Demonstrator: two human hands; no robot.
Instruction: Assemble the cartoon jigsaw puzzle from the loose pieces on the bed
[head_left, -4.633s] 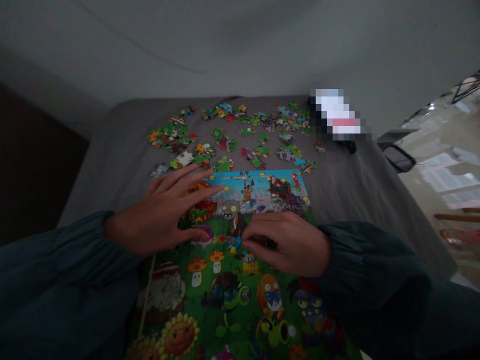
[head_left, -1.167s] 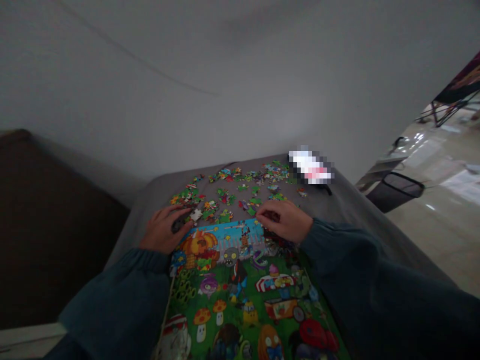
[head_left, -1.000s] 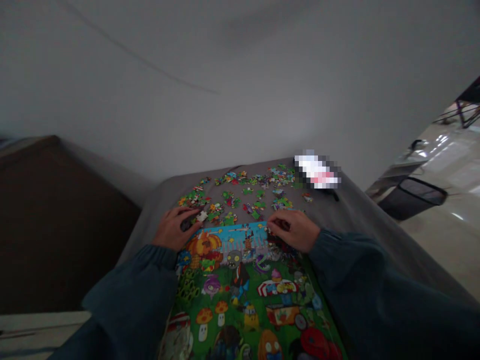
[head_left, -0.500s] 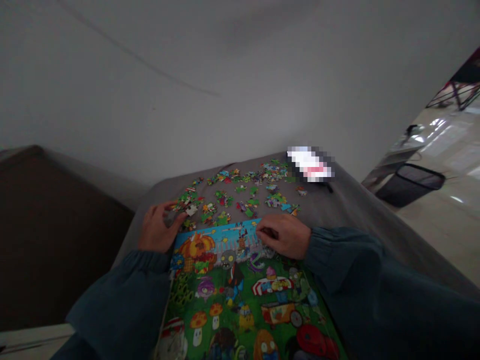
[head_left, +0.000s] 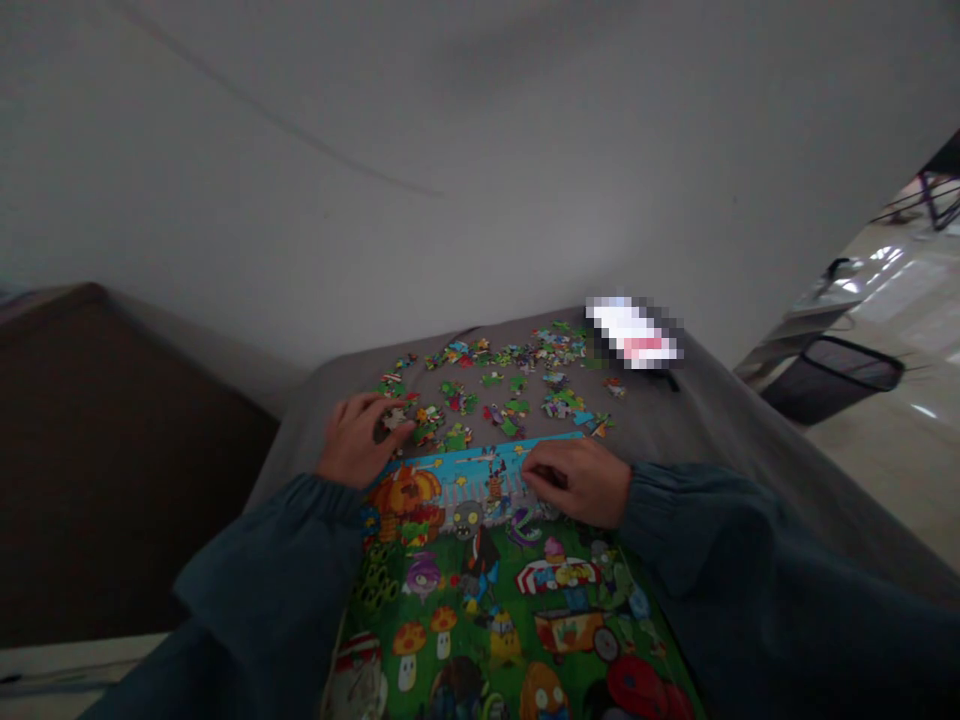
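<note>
Loose jigsaw puzzle pieces [head_left: 457,397] lie scattered on a grey cloth surface, several of them in small clusters. My left hand [head_left: 358,440] is over the left edge of these pieces, its thumb and fingers curved and apart around a greyish puzzle piece [head_left: 393,419]. Whether it grips that piece does not show clearly. Closer to me lies a colourful picture sheet [head_left: 480,570] with cartoon plants and zombies under a blue sky strip. Resting on its upper right part, my right hand [head_left: 581,480] has its fingers curled together; anything inside them is hidden.
A phone-like device with a bright, pixelated screen [head_left: 634,333] lies at the back right of the grey cloth [head_left: 675,420]. Behind stands a pale wall [head_left: 480,220]. A dark brown panel [head_left: 135,470] is on the left, and a dark mesh bin [head_left: 832,380] stands on the shiny floor at right.
My left hand has moved right over the nearby puzzle pieces, covering some of them. My right hand stays curled on the picture sheet. The whole view has shifted slightly.
</note>
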